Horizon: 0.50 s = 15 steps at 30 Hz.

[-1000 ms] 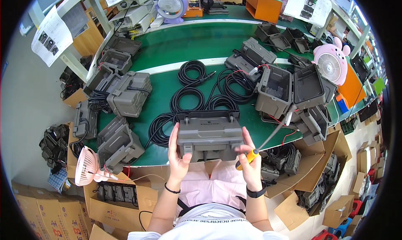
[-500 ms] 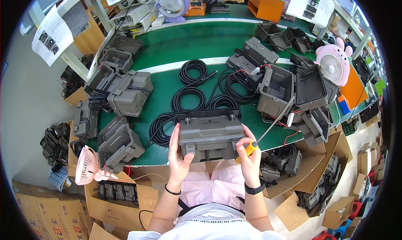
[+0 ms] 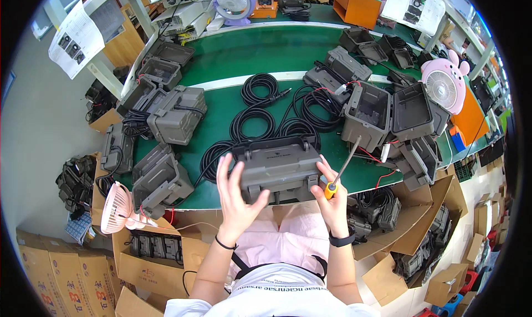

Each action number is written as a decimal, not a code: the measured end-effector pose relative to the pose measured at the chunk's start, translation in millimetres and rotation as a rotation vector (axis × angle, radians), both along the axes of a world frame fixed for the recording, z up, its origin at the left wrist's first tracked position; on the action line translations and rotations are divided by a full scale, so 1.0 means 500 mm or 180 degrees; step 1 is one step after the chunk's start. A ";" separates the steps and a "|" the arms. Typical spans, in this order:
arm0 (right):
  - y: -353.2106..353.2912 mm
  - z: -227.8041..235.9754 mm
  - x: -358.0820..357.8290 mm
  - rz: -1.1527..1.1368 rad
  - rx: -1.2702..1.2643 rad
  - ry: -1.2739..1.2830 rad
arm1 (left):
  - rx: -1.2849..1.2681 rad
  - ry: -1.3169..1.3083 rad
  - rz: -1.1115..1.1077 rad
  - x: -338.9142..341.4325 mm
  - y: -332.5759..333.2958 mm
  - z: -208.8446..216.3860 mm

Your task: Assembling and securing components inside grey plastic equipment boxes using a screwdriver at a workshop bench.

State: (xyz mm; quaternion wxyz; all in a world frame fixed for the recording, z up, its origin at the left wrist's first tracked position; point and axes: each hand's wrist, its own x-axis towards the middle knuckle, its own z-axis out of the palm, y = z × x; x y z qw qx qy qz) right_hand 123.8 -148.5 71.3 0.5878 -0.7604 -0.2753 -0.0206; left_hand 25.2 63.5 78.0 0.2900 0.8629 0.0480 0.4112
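A closed grey plastic case [image 3: 280, 167] sits upright at the front edge of the green table, its two latches facing me. At its left end is my left hand [image 3: 237, 206], open, thumb and fingers spread; whether the fingertips touch the case is hard to see. My right hand [image 3: 332, 206] is closed around a screwdriver [image 3: 331, 191] with a yellow handle, its long metal shaft pointing up and away to the right. The right fingers also rest by the case's right end. Coiled black cables [image 3: 252, 123] lie just behind the case.
Open grey cases [image 3: 366, 112] with red wires crowd the right; more cases [image 3: 177, 115] stand left. A pink clip fan [image 3: 115, 208] is at the front left edge, a pink animal-shaped fan [image 3: 442, 90] at the right. Cardboard boxes [image 3: 149, 270] flank my legs.
My left hand has loosened from the case's left end and spread its fingers. The case has tilted slightly. In my right hand, the screwdriver has swung more upright.
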 end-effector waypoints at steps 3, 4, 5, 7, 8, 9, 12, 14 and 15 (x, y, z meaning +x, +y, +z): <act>0.005 0.004 -0.012 -0.0010 0.0388 0.0503 | 0.1098 0.0201 -0.0153 0.012 -0.011 0.061; 0.011 -0.006 -0.007 0.0014 0.0449 0.0337 | 0.0943 0.0289 -0.0453 0.024 -0.010 0.061; 0.014 -0.005 -0.004 0.0013 0.0461 0.0331 | 0.1034 0.0557 -0.0441 0.026 -0.005 0.074; 0.019 0.000 0.004 -0.0044 0.0310 0.0020 | 0.1317 0.0834 -0.0408 0.029 -0.002 0.093; 0.024 0.000 0.006 -0.0059 0.0313 -0.0065 | 0.1339 0.0830 -0.0411 0.029 -0.002 0.100; 0.028 -0.004 0.010 -0.0128 0.0277 -0.0122 | 0.1342 0.0934 -0.0411 0.030 -0.002 0.106; 0.040 -0.018 0.018 -0.0214 0.0346 -0.0245 | 0.1527 0.1056 -0.0268 0.037 -0.008 0.111; 0.044 -0.021 0.021 -0.0207 0.0364 -0.0308 | 0.1887 0.1170 -0.0018 0.041 -0.030 0.116; 0.046 -0.019 0.021 -0.0185 0.0390 -0.0317 | 0.2009 0.1172 0.0030 0.047 -0.039 0.114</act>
